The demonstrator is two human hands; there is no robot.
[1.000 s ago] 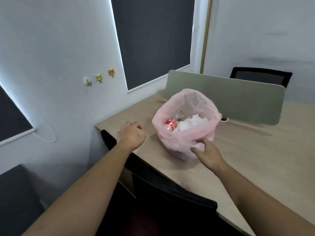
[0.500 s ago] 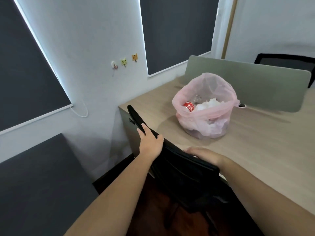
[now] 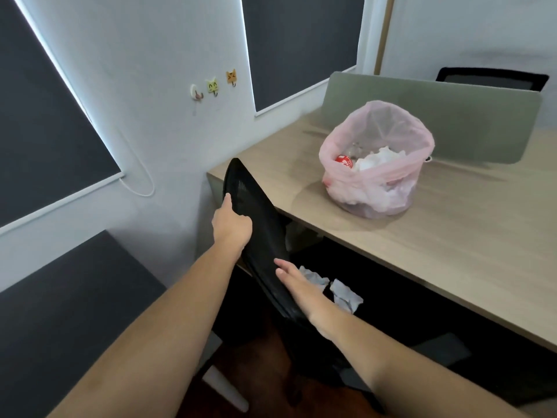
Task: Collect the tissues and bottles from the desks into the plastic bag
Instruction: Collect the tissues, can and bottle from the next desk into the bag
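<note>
"Pink plastic bag [image 3: 391, 122] stood open on the counter [image 3: 452, 251], a red-labelled bottle [image 3: 345, 161] and white tissues [image 3: 379, 155] already inside!" called the first commentator.

"And the person was at the black chair [image 3: 256, 206]," the second answered. "Left grip [image 3: 232, 224] curled over the top of its backrest. Right grip [image 3: 297, 282] flat, fingers straight, at the backrest's edge, though whether it was touching was hard to tell."

"Why the chair?"

"Two crumpled tissues [image 3: 315, 277] lay on the seat, below the counter's edge. It looked like the clearing-the-way step, with collecting nearly done."

"So next?"

"Probably the right grip would have to reach past the backrest, pinch those tissues, and lift them to the bag, well apart up on the counter."
</note>
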